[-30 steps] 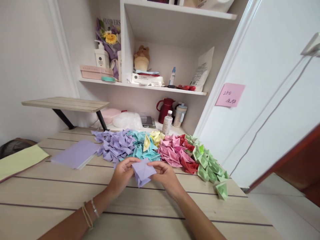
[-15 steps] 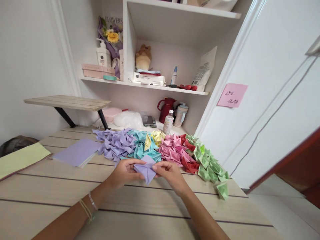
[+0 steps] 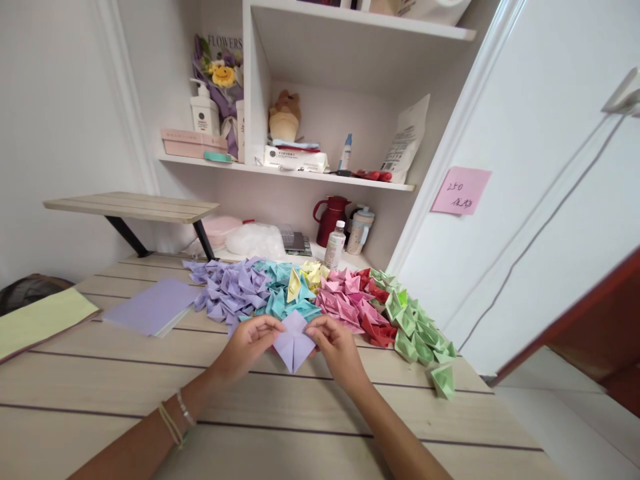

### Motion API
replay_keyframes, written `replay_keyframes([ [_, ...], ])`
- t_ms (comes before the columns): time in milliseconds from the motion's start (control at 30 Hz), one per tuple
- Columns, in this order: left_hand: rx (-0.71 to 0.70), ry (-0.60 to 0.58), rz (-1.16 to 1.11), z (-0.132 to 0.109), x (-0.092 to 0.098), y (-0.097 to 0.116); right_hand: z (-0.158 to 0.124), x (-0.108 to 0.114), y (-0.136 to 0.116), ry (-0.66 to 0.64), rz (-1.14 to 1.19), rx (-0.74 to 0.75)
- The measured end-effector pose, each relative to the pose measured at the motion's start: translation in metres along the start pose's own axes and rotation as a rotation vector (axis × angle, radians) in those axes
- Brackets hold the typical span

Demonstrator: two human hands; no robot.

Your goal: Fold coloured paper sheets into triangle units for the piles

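Observation:
A folded sheet of purple origami paper (image 3: pixel 294 345) is held up between my hands, a diamond with crease lines meeting near its middle. My left hand (image 3: pixel 253 343) pinches its left corner between thumb and fingers. At the right corner, my right hand (image 3: pixel 333 343) grips it the same way. Just beyond lie heaps of folded paper boats: purple ones (image 3: pixel 233 290), blue ones (image 3: pixel 283 303), pink ones (image 3: pixel 343 297), red ones (image 3: pixel 377 331) and green ones (image 3: pixel 417 330). A few yellow boats (image 3: pixel 294 285) sit among the blue.
Flat purple paper sheets (image 3: pixel 153 307) and yellow-green paper (image 3: pixel 45 323) lie on the left of the wooden table (image 3: pixel 250 407). A small raised stand (image 3: pixel 133 207) is behind them. A plastic bottle (image 3: pixel 335 245) and a red jug (image 3: pixel 330 220) stand at the back.
The purple paper has been opened out from a narrower folded shape into a flatter diamond. Both hands have shifted to its side corners and still hold it.

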State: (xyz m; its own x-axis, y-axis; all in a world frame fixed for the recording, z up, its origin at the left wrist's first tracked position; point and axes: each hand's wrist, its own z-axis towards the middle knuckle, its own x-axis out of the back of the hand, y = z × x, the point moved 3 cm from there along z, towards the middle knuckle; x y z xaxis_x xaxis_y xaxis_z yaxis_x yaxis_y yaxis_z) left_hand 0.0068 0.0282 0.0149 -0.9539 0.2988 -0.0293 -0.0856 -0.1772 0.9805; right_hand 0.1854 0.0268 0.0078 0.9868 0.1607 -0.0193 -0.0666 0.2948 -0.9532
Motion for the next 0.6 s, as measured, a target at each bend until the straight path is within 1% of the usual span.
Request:
replay_keyframes([
  [100, 0.027, -0.024, -0.003, 0.002, 0.003, -0.003, 0.0, 0.0, -0.001, -0.058, -0.026, -0.018],
  [200, 0.015, -0.033, -0.035, 0.004, 0.005, -0.005, 0.0, -0.001, -0.002, -0.13, 0.009, -0.063],
  [267, -0.001, -0.033, -0.046, 0.005, 0.005, -0.005, -0.001, -0.002, -0.003, -0.144, 0.043, -0.057],
  [300, 0.0, -0.039, -0.045, 0.005, 0.005, -0.006, -0.001, -0.002, -0.004, -0.129, 0.058, -0.037],
  [400, 0.014, -0.056, 0.008, 0.004, 0.002, -0.004, -0.001, 0.0, -0.005, -0.012, 0.046, 0.061],
  [467, 0.027, -0.079, 0.052, 0.001, -0.002, -0.002, -0.003, 0.001, -0.009, 0.073, -0.073, 0.158],
  [500, 0.032, -0.098, 0.052, 0.0, -0.004, -0.001, -0.005, 0.0, -0.012, 0.093, -0.166, 0.222],
  [533, 0.04, -0.125, 0.03, -0.001, -0.006, 0.0, -0.007, -0.001, -0.015, 0.093, -0.269, 0.293],
  [600, 0.072, -0.179, -0.055, -0.002, -0.01, 0.0, -0.011, -0.006, -0.022, 0.048, -0.442, 0.429],
])
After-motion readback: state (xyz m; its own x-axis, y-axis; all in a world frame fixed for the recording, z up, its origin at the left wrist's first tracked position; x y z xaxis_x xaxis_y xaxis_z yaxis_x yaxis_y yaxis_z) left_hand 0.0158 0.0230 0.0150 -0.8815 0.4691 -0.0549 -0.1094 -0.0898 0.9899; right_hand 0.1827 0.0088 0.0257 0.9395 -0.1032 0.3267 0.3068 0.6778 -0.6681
